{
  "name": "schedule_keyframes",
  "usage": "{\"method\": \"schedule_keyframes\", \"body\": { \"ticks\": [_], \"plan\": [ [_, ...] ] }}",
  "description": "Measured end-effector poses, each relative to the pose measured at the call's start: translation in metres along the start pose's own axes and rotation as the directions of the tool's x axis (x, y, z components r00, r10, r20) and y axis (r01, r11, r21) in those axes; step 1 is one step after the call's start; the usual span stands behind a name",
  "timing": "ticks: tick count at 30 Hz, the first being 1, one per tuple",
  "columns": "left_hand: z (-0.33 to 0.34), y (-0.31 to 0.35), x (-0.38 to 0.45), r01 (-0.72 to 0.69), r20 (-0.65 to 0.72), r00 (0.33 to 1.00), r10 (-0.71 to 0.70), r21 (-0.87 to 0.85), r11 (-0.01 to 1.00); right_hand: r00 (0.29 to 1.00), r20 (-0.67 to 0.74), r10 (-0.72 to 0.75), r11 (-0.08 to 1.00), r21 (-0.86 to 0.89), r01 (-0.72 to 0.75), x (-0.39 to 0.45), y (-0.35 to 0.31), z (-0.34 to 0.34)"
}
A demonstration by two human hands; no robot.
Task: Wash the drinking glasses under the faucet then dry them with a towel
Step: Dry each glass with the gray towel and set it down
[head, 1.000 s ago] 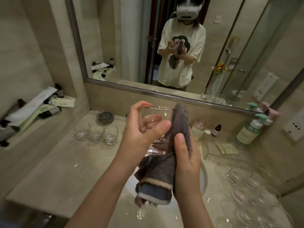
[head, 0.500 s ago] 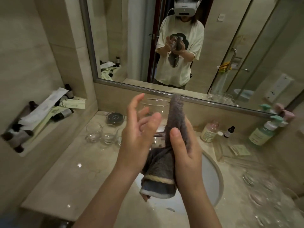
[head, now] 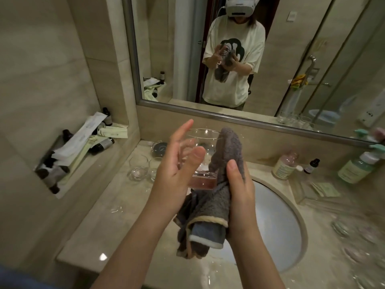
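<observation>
Item: clear, round-bodied drinking glass with a thick base point(head: 201, 161), held upright above the white oval sink basin point(head: 277, 226), between both hands. Left hand point(head: 177, 170): fingers straight and spread, palm and thumb pressed against the glass wall, steadying rather than clasping it. Right hand point(head: 239, 190): curled round a grey terry towel with cream trim point(head: 216, 197), pressing it to the glass's right side; the towel's tail hangs below. Step in hand, as judged: drying, washing of this glass apparently done. Other clear glasses point(head: 141, 170) stand on the beige marble bench point(head: 108, 215), at the back left. Next move calls for turning the glass against the cloth, then wiping inside the rim.
</observation>
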State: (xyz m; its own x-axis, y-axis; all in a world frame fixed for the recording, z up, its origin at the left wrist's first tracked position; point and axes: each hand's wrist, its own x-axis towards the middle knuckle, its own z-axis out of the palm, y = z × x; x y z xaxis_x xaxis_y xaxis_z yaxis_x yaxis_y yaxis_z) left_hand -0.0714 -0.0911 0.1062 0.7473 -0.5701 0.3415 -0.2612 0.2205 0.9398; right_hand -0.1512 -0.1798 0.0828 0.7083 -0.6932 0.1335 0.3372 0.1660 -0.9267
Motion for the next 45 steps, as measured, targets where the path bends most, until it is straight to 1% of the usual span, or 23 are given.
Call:
{"method": "schedule_keyframes", "body": {
  "ticks": [3, 6, 8, 11, 13, 15, 16, 18, 20, 23, 26, 28, 29, 31, 33, 34, 35, 36, 37, 39, 41, 43, 45],
  "plan": [
    [-0.001, 0.002, -0.002, -0.023, -0.035, 0.999, 0.027, 0.094, 0.995, 0.993, 0.01, -0.117, 0.986, -0.117, 0.117, -0.004, 0.003, 0.009],
    [-0.005, 0.009, -0.005, -0.018, -0.152, 0.988, 0.035, 0.112, 0.994, 0.969, 0.071, -0.236, 0.936, -0.252, 0.246, -0.009, 0.007, 0.022],
    [-0.009, 0.013, -0.004, -0.039, -0.197, 0.979, 0.052, 0.07, 0.997, 0.959, 0.102, -0.263, 0.917, -0.281, 0.282, -0.01, 0.009, 0.029],
    [-0.02, 0.013, -0.001, -0.016, -0.148, 0.989, 0.0, -0.105, 0.994, 0.97, 0.11, -0.215, 0.937, -0.256, 0.236, -0.012, 0.01, 0.035],
    [-0.025, 0.013, 0.001, 0.063, -0.063, 0.995, -0.083, -0.265, 0.962, 0.991, 0.075, -0.107, 0.984, -0.137, 0.116, -0.012, 0.008, 0.036],
    [-0.027, 0.011, 0.001, 0.134, 0.031, 0.991, -0.131, -0.329, 0.935, 0.999, 0.053, 0.004, 1.0, 0.021, -0.005, -0.013, 0.01, 0.034],
    [-0.027, 0.009, 0.001, 0.144, 0.052, 0.99, -0.134, -0.308, 0.94, 0.999, 0.039, 0.03, 0.998, 0.058, -0.032, -0.014, 0.011, 0.033],
    [-0.025, 0.005, 0.002, 0.122, 0.052, 0.992, -0.113, -0.219, 0.968, 1.0, 0.001, 0.028, 0.998, 0.063, -0.028, -0.017, 0.014, 0.032],
    [-0.024, 0.004, 0.003, 0.05, -0.004, 0.999, -0.051, -0.075, 0.996, 0.999, -0.033, -0.013, 1.0, 0.026, 0.013, -0.019, 0.016, 0.031],
    [-0.026, 0.003, 0.0, -0.049, -0.137, 0.988, 0.075, 0.184, 0.982, 0.992, -0.057, -0.109, 0.989, -0.11, 0.102, -0.02, 0.016, 0.031],
    [-0.019, 0.001, -0.01, -0.115, -0.125, 0.981, 0.147, 0.235, 0.965, 0.971, -0.012, -0.239, 0.935, -0.274, 0.226, -0.021, 0.016, 0.032],
    [-0.015, 0.001, -0.011, -0.115, -0.105, 0.985, 0.136, 0.18, 0.977, 0.968, -0.005, -0.25, 0.933, -0.27, 0.239, -0.022, 0.016, 0.032],
    [-0.016, 0.001, -0.009, -0.114, -0.087, 0.988, 0.126, 0.135, 0.984, 0.973, -0.02, -0.229, 0.948, -0.232, 0.218, -0.022, 0.016, 0.03],
    [-0.019, 0.003, -0.005, -0.082, -0.004, 0.997, 0.082, 0.022, 0.996, 0.99, -0.076, -0.117, 0.991, -0.068, 0.112, -0.024, 0.016, 0.027],
    [-0.02, 0.003, -0.004, 0.004, 0.111, 0.994, 0.016, -0.181, 0.983, 0.995, -0.095, -0.004, 0.993, 0.117, 0.015, -0.025, 0.016, 0.024],
    [-0.019, 0.001, -0.004, 0.053, 0.146, 0.989, -0.014, -0.271, 0.961, 0.995, -0.092, 0.027, 0.987, 0.162, -0.012, -0.026, 0.016, 0.023],
    [-0.017, -0.001, -0.005, 0.078, 0.149, 0.988, -0.032, -0.314, 0.946, 0.995, -0.088, 0.044, 0.984, 0.177, -0.028, -0.026, 0.016, 0.022],
    [-0.016, -0.003, -0.006, 0.077, 0.13, 0.991, -0.038, -0.311, 0.947, 0.995, -0.089, 0.047, 0.984, 0.177, -0.031, -0.027, 0.016, 0.021],
    [-0.014, -0.004, -0.007, 0.057, 0.096, 0.995, -0.034, -0.254, 0.966, 0.994, -0.097, 0.044, 0.984, 0.175, -0.027, -0.028, 0.015, 0.02],
    [-0.013, -0.006, -0.007, -0.013, 0.014, 1.0, 0.013, -0.042, 0.999, 0.991, -0.133, 0.021, 0.991, 0.132, -0.003, -0.027, 0.012, 0.015],
    [-0.011, -0.006, -0.009, -0.075, -0.031, 0.996, 0.079, 0.114, 0.991, 0.988, -0.14, -0.059, 0.998, 0.005, 0.06, -0.025, 0.007, 0.011],
    [-0.004, -0.007, -0.013, -0.105, -0.027, 0.994, 0.11, 0.137, 0.985, 0.981, -0.123, -0.148, 0.984, -0.12, 0.134, -0.024, 0.004, 0.009],
    [0.004, -0.007, -0.016, -0.123, -0.016, 0.992, 0.126, 0.143, 0.982, 0.972, -0.109, -0.211, 0.964, -0.186, 0.188, -0.025, 0.002, 0.01]
  ]
}}
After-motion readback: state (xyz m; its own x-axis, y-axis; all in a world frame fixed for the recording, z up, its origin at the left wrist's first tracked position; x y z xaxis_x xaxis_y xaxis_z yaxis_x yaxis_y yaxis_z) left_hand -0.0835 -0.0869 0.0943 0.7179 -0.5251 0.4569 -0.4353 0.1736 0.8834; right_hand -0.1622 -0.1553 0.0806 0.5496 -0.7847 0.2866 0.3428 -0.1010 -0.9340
